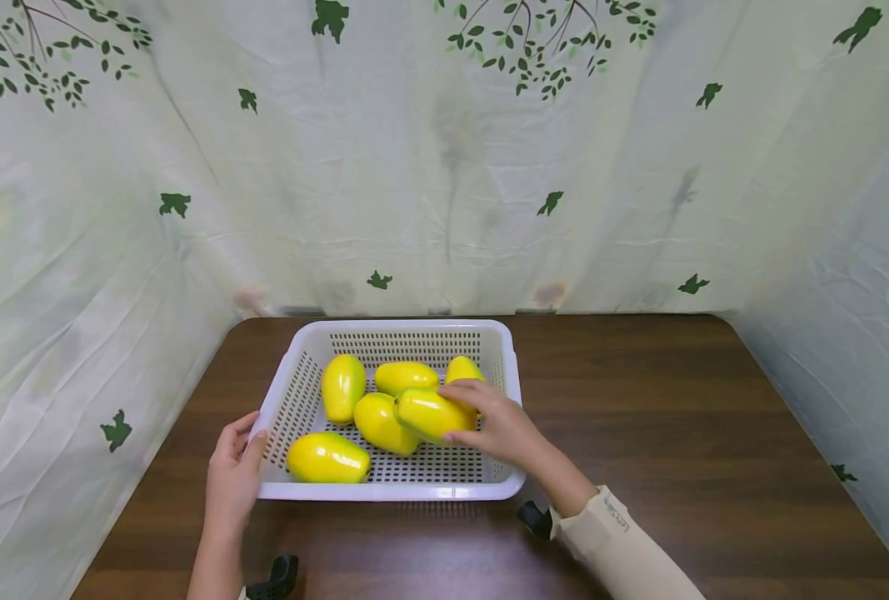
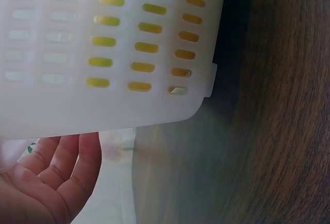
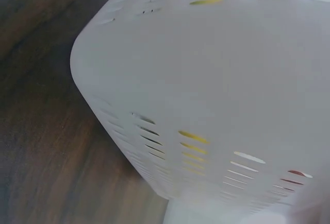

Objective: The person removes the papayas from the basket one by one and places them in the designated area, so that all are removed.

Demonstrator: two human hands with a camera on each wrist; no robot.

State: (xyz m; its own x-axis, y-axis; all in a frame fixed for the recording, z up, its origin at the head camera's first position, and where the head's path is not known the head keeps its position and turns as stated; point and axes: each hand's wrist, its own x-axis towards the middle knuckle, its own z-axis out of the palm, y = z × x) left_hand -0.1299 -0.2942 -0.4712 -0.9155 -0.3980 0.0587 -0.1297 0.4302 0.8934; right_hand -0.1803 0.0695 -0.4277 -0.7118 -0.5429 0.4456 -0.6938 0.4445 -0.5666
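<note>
A white perforated plastic basket (image 1: 384, 492) stands on the brown table with several glossy yellow mangoes in it. My left hand (image 1: 232, 467) holds the basket's left rim, thumb on the near side; the left wrist view shows its fingers (image 2: 88, 157) at the rim beside the slotted wall. With thumb and fingers, my right hand (image 1: 500, 425) grips one mango (image 1: 427, 414) over the right half of the basket. Under and beside it lies another mango (image 1: 384, 423). The right wrist view is mostly filled by the basket's outer corner (image 3: 206, 69), and the held mango is hidden there.
Other mangoes lie at the basket's back left (image 1: 342, 389), back middle (image 1: 407, 377), back right (image 1: 464, 367) and front left (image 1: 327, 458). The wooden table (image 1: 639, 433) extends to the right. A pale leaf-patterned curtain (image 1: 429, 167) encloses the back and sides.
</note>
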